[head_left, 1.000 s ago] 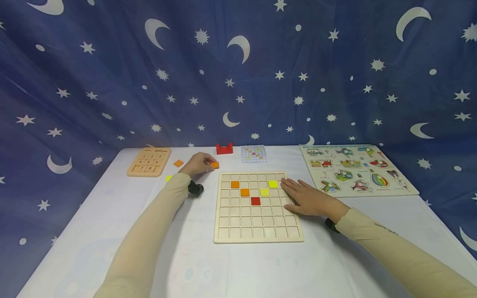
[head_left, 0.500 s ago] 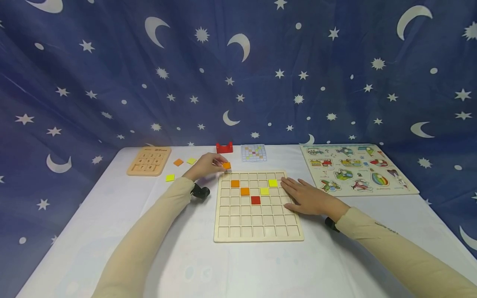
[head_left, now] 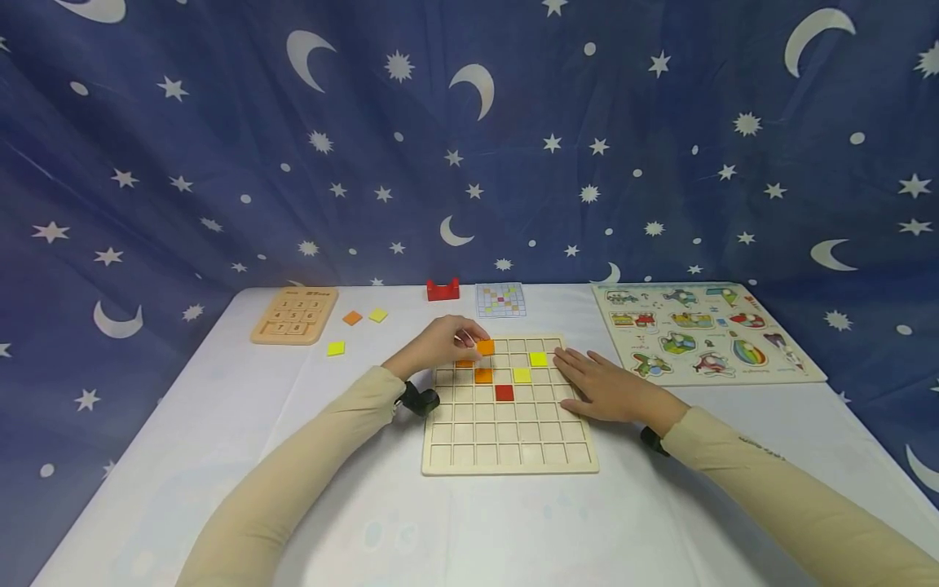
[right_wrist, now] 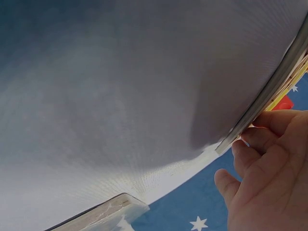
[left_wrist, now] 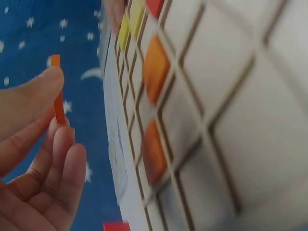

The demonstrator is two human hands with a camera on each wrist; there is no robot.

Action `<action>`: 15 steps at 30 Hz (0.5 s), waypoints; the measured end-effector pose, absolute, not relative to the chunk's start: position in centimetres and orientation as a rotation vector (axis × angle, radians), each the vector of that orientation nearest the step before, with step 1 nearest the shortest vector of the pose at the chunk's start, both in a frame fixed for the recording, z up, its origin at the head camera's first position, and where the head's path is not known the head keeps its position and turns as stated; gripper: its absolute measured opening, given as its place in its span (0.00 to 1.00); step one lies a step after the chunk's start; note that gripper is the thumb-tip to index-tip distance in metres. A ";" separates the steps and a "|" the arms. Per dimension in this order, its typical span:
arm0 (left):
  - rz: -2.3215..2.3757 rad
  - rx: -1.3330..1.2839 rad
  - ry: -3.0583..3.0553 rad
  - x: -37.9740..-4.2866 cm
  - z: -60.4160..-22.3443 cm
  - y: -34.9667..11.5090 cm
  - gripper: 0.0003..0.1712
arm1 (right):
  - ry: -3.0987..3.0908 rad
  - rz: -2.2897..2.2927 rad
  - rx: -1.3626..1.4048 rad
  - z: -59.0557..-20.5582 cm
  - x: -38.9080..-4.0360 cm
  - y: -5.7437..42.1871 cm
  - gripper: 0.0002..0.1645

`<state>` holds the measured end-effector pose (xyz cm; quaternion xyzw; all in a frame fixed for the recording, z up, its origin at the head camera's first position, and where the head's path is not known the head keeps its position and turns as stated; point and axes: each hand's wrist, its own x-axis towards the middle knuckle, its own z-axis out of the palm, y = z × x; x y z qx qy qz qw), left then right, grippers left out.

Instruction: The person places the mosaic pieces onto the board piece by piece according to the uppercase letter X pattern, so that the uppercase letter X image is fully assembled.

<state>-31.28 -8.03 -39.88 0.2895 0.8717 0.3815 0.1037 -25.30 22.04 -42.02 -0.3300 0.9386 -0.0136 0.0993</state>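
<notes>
My left hand [head_left: 436, 346] pinches an orange square tile [head_left: 486, 347] just above the upper left of a wooden grid board [head_left: 509, 453]. Edge-on between thumb and fingertips, that tile [left_wrist: 59, 107] is apart from the board in the left wrist view. Set in the grid are a red tile [head_left: 504, 393], two yellow tiles [head_left: 539, 359] and two orange tiles [head_left: 482, 376]; the left hand partly covers the upper orange one. With fingers extended, my right hand [head_left: 605, 390] rests on the board's right edge, its fingertips at the rim in the right wrist view.
Loose on the table at left lie an orange tile [head_left: 352, 318] and two yellow tiles [head_left: 336, 348]. Behind them is a wooden number board [head_left: 328, 303]. A red holder [head_left: 443, 290] and a pattern card [head_left: 501, 301] sit at the back, a picture puzzle [head_left: 667, 330] at right.
My left hand has carried the orange tile rightward from the table left of the board to over its upper left squares. The right hand has stayed in place.
</notes>
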 end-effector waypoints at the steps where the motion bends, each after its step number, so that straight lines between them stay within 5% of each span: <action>1: 1.117 0.871 2.566 -31.0 -39.9 -7.7 0.16 | 2.777 -0.039 -0.976 -42.1 -25.3 22.0 0.45; 15: 0.966 0.953 2.477 -27.3 -40.7 -4.2 0.14 | 2.776 -0.021 -0.940 -42.1 -25.4 21.9 0.45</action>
